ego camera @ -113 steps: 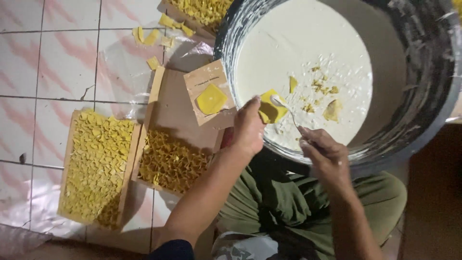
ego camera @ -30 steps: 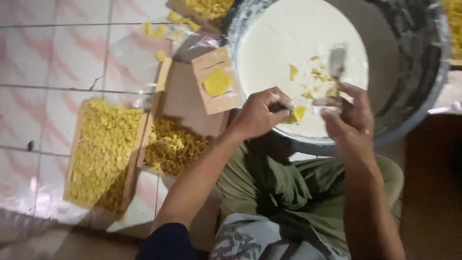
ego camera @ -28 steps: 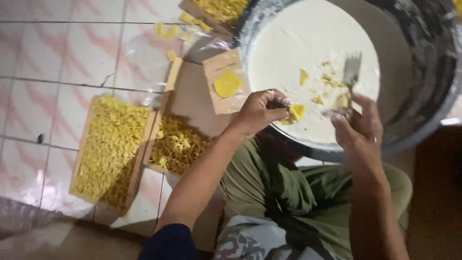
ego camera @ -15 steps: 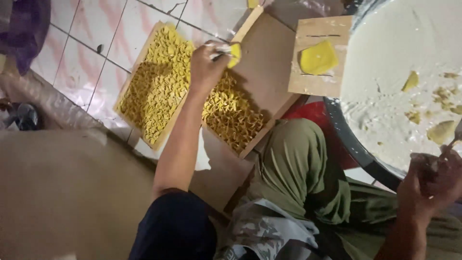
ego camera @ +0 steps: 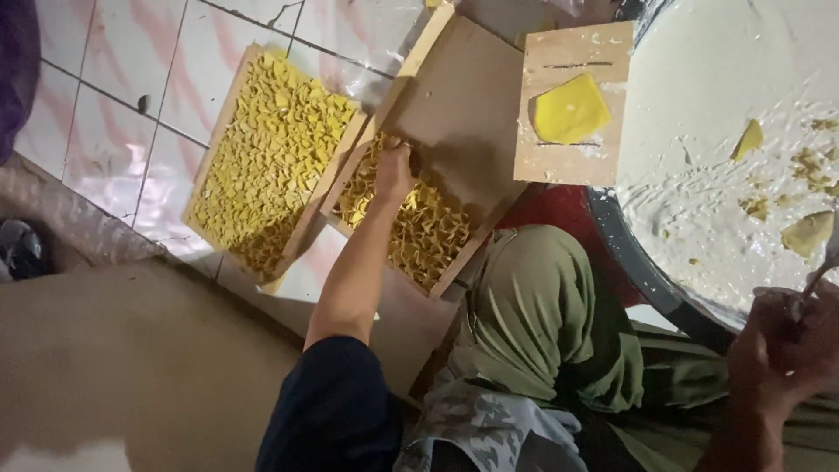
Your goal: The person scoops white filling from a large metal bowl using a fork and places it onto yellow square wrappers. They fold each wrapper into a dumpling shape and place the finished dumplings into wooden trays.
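Note:
My left hand [ego camera: 394,166] reaches down into a wooden tray [ego camera: 463,87] that is half filled with folded yellow pieces [ego camera: 428,232], fingers closed at the top of the pile; what it holds is hidden. My right hand [ego camera: 786,336] grips a metal fork [ego camera: 821,271] at the near rim of a big dark basin [ego camera: 629,253] of white batter [ego camera: 725,105] with yellow scraps floating in it. A small wooden board [ego camera: 568,153] with a flat yellow sheet [ego camera: 570,109] lies between tray and basin.
A second wooden tray [ego camera: 229,114] packed with yellow pieces [ego camera: 266,157] sits left of the first on the pink and white tiled floor [ego camera: 105,114]. My knees in green trousers [ego camera: 542,315] are below the trays. A brown surface [ego camera: 131,367] fills the lower left.
My left hand left the basin, swung left over the trays carrying a yellow piece, and now sits low in the half-filled tray. The right hand with the fork dropped to the basin's near rim.

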